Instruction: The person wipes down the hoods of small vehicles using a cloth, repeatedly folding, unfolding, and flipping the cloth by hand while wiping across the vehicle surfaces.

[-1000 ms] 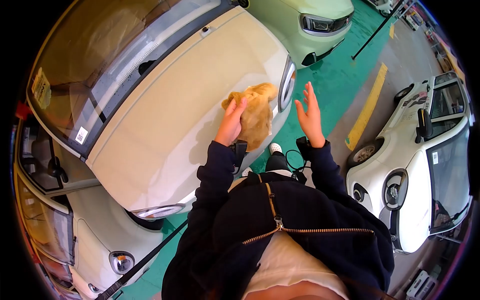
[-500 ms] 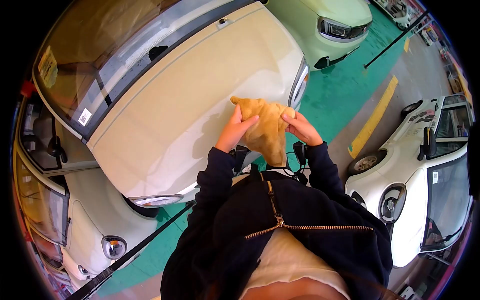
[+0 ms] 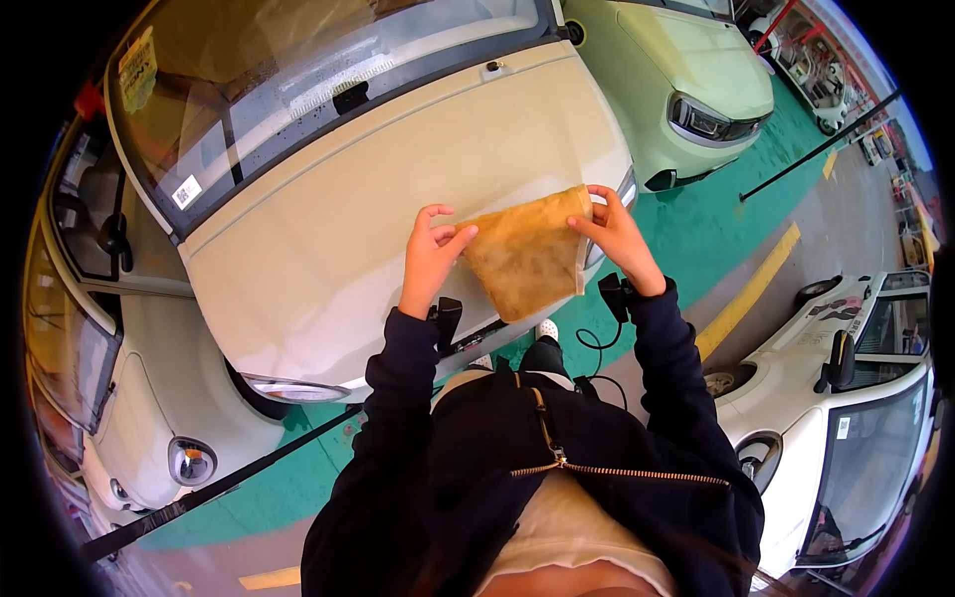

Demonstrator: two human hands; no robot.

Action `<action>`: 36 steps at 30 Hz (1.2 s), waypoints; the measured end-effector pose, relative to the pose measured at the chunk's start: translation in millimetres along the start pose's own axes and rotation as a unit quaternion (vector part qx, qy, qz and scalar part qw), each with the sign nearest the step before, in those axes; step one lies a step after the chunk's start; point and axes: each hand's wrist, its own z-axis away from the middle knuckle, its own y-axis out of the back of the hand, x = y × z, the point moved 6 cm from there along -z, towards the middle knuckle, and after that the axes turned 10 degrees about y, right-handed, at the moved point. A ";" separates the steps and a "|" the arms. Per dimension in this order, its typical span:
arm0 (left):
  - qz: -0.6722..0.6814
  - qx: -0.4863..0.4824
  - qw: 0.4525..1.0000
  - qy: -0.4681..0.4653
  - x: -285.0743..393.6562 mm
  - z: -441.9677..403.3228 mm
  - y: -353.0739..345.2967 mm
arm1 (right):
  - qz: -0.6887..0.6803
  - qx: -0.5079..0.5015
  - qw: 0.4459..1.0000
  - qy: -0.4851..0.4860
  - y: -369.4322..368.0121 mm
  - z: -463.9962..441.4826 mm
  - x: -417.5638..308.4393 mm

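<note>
A tan cloth [image 3: 527,257] with brownish stains hangs spread between my two hands, in front of the cream car's bonnet [image 3: 398,199]. My left hand [image 3: 430,261] pinches its upper left corner between thumb and finger, the other fingers curled above. At the upper right corner, my right hand [image 3: 615,237] grips the cloth by its pale hemmed edge, thumb in front and fingers behind. The cloth's lower edge hangs free above the car's front bumper. Dark sleeves cover both my wrists, with small black devices beside them.
A pale green car [image 3: 686,90] stands beyond the cream one. Another white car [image 3: 199,398] is at the left, and a white car [image 3: 826,418] at the right. A black barrier pole [image 3: 229,483] crosses the lower left. The floor [image 3: 736,194] is green.
The cloth was bunched and drooping; now it is stretched out flat between my hands. My hands have moved farther apart, and the view has shifted slightly.
</note>
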 end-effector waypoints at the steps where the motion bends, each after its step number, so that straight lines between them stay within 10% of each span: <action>1: 0.015 -0.003 0.998 -0.061 34.5 -2.0 -1.3 | -0.013 0.019 0.998 0.053 2.3 -13.6 -23.7; 7: -0.035 0.044 0.973 -0.223 123.7 27.2 1.0 | 0.057 0.099 0.966 0.234 -2.9 -19.9 -93.4; 15: -0.271 0.110 0.953 -0.078 -68.0 0.2 32.3 | 0.251 0.098 0.960 0.080 -25.8 16.9 59.6; 20: -0.261 0.152 0.947 -0.112 -60.6 11.4 29.8 | 0.299 0.061 0.941 0.146 -47.4 26.6 78.1; 28: -0.580 0.213 0.755 -0.221 -21.7 -33.8 -50.0 | 0.459 -0.054 0.839 0.288 -103.5 -62.3 80.1; 36: -0.608 0.250 0.733 -0.173 -53.4 -32.8 -50.7 | 0.461 -0.027 0.839 0.287 -112.4 -65.7 106.5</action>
